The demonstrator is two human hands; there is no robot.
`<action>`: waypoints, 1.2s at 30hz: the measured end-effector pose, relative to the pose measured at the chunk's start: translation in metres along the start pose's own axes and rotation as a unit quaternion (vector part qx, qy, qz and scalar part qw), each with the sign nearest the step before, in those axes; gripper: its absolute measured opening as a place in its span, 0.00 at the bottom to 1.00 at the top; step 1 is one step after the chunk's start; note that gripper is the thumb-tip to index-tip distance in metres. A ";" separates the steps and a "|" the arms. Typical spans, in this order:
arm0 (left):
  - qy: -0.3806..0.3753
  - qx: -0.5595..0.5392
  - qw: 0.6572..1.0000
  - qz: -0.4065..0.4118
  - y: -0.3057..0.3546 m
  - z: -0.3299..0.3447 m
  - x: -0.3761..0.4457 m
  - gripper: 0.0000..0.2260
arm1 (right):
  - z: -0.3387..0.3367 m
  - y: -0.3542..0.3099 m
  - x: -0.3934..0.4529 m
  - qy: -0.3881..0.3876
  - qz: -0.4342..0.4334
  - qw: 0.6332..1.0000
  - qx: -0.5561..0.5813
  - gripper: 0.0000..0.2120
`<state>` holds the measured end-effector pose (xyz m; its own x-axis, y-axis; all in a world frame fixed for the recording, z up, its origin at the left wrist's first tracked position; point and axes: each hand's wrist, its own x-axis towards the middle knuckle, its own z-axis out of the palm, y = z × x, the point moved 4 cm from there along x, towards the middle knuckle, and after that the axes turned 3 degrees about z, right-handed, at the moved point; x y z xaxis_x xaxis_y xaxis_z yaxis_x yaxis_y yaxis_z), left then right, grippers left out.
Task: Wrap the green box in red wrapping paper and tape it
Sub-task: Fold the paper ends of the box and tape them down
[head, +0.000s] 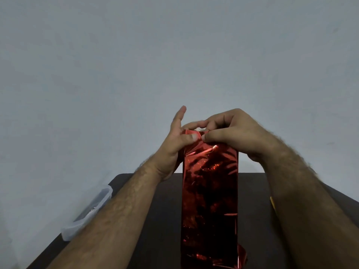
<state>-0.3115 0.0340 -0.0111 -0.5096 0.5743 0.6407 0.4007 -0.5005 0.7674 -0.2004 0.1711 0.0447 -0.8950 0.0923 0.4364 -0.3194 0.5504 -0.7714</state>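
Observation:
A tall box stands upright on the dark table (161,210), covered in shiny red wrapping paper (209,191); no green shows. Both hands work at its top end. My left hand (174,148) holds the top left corner, its thumb pressing the paper on the front face and its fingers behind, with one finger sticking up. My right hand (233,134) curls over the top right, thumb and fingers pinching the folded paper next to the left thumb. A small pale strip shows at the very top edge. Loose paper crumples out at the box's bottom right (241,255).
A clear plastic container (87,212) lies at the table's left edge, beside my left forearm. A thin yellow object (272,203) peeks out from behind my right forearm. A plain grey wall fills the background.

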 end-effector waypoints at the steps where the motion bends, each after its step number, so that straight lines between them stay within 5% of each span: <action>1: 0.011 0.019 1.000 0.005 0.003 -0.005 0.001 0.43 | -0.003 0.000 0.000 0.010 -0.005 1.000 -0.019 0.05; 6: 0.125 0.138 0.982 0.027 0.013 -0.046 0.000 0.18 | -0.009 -0.009 -0.005 0.043 -0.020 0.997 -0.056 0.05; 10: 0.015 0.207 0.978 -0.017 0.014 -0.050 -0.005 0.04 | -0.007 -0.013 -0.008 0.052 -0.007 0.996 -0.066 0.04; 12: -0.037 0.235 0.971 -0.030 0.011 -0.041 -0.009 0.06 | -0.008 -0.019 -0.012 0.034 -0.001 0.996 -0.084 0.02; 26: -0.089 0.224 0.970 -0.012 0.027 -0.024 -0.013 0.10 | -0.003 -0.058 -0.047 -0.070 -0.048 0.976 -0.198 0.05; 32: -0.124 0.241 0.962 -0.017 0.034 -0.027 -0.017 0.05 | 0.000 -0.057 -0.046 -0.075 -0.045 0.955 -0.284 0.29; 36: -0.133 0.245 0.960 -0.016 0.037 -0.022 -0.017 0.03 | 0.002 -0.057 -0.044 -0.077 -0.062 0.935 -0.339 0.12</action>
<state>-0.3044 -0.0088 0.0058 -0.3402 0.7623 0.5506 0.7322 -0.1526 0.6638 -0.1429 0.1336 0.0686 -0.9153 -0.0989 0.3905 -0.1989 0.9539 -0.2246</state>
